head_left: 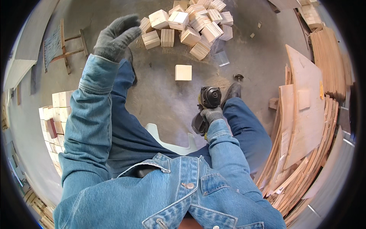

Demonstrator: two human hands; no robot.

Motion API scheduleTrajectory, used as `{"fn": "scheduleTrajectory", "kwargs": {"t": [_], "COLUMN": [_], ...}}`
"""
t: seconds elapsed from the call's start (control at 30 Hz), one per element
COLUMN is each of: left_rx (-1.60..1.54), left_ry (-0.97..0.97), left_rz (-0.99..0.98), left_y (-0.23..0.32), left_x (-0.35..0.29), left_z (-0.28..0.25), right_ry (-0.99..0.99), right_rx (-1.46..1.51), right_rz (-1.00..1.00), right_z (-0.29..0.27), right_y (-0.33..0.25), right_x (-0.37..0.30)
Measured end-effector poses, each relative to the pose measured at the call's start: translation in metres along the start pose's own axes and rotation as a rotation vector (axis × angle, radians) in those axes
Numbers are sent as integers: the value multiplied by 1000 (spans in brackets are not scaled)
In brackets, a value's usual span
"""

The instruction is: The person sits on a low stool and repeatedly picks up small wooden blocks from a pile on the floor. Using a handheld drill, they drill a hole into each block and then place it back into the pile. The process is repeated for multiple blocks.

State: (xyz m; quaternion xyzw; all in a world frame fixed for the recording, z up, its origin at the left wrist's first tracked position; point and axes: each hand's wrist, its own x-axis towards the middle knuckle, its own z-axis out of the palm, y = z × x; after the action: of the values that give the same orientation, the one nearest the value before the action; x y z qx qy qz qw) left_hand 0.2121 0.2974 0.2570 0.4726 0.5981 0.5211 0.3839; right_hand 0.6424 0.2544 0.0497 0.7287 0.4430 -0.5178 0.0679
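My left hand (117,37), in a grey glove, is raised at the upper left. Its fingers stretch to the right, somewhat bent, and nothing shows in them. My right hand (212,114), also gloved, is wrapped round the handle of a black and yellow-green cordless power tool (210,97). The tool's round black head points away from me, beside my right shoe; its exact kind cannot be told. A single pale wooden block (183,72) lies on the floor between my hands, apart from both. Beyond it, a heap of similar blocks (190,28) is piled up.
Stacked wooden blocks (57,114) stand at my left. Thin boards and plywood sheets (305,103) lean at my right. A wooden frame (65,45) is at the far left. A white plastic seat (171,145) shows between my legs. A small black object (238,77) lies near my right shoe.
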Motion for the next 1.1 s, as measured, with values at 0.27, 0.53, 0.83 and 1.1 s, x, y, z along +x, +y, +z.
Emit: {"fn": "scheduleTrajectory", "kwargs": {"t": [0.27,0.53,0.83,1.1], "left_rx": [538,681,748,769], "left_ry": [-62,-154,-216,-211], "left_rz": [28,18,31,3], "left_y": [-4,11,12,10], "left_x": [6,3,4,4], "left_z": [-3,-4,-8,0], "right_ry": [24,13,131,111], "right_rx": [129,63,21,135], "right_rz": [-217,-221,-340,-238], "right_z": [9,26,39,16], "right_y": [-59,-111,-91,-68], "right_x": [-15,2,33,21]}}
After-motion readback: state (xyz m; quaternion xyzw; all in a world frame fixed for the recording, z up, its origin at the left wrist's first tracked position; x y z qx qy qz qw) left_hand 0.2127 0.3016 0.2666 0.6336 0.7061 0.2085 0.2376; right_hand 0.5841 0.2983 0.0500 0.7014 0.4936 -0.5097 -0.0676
